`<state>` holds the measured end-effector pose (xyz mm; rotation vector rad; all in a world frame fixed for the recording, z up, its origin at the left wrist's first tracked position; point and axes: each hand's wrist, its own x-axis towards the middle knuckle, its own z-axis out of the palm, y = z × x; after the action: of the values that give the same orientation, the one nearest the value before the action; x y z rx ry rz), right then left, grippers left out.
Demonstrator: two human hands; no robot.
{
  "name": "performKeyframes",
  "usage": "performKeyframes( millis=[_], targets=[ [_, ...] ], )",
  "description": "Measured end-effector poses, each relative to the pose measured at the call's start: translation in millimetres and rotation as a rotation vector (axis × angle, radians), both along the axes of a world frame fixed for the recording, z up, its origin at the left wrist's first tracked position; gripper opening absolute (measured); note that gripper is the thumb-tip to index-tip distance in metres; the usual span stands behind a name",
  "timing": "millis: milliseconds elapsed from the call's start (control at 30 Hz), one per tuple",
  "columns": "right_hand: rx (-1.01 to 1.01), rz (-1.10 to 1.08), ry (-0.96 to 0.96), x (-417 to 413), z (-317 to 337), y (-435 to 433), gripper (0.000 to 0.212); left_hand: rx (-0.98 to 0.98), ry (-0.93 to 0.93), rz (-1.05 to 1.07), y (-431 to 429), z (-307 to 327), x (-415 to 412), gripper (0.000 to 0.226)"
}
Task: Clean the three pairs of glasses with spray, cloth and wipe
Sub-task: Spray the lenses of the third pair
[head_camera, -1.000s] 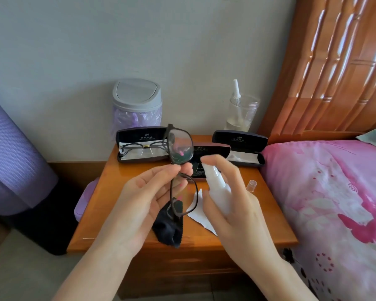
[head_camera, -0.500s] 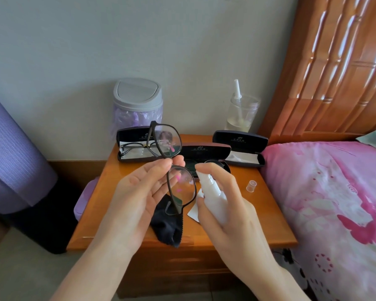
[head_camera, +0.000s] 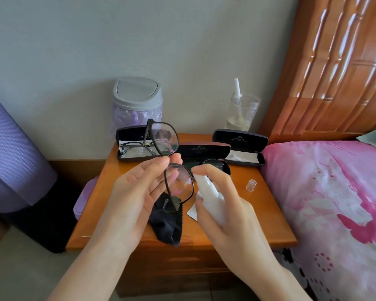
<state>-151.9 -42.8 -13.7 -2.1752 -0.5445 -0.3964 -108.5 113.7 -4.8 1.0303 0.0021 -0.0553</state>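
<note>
Left hand point(head_camera: 135, 192) pinches glasses point(head_camera: 180, 183) beside spray bottle point(head_camera: 209, 196) gripped by right hand point(head_camera: 232, 216).

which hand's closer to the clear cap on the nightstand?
Right. The right hand, gripping the spray bottle, is just left of the cap; the left hand, pinching the black glasses, is farther left, past the bottle.

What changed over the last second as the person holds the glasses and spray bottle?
The left hand swung the glasses a little left and turned them, so the lenses show broader. The right hand brought the bottle slightly left, toward the lower lens. Both holds stayed; nothing was taken up or let go. The cases, cloth and cap did not move.
</note>
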Motion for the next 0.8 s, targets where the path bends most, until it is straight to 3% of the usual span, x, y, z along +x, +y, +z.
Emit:
performKeyframes(
  millis=[200,367,533,800],
  targets=[
    [0.12,-0.218,0.04,18,-3,-32,0.053,0.016,-0.001,0.016,5,0,1,0.026],
    [0.087,-0.399,0.205,41,-18,-70,0.074,0.006,-0.007,0.03,10,3,3,0.026],
    [0.038,-0.492,0.353,46,-26,-76,0.079,-0.037,0.032,0.047,15,0,13,0.026],
    [-0.018,-0.536,0.365,51,-35,-76,0.078,0.043,0.016,0.109,27,-14,19,0.015]
  ],
)
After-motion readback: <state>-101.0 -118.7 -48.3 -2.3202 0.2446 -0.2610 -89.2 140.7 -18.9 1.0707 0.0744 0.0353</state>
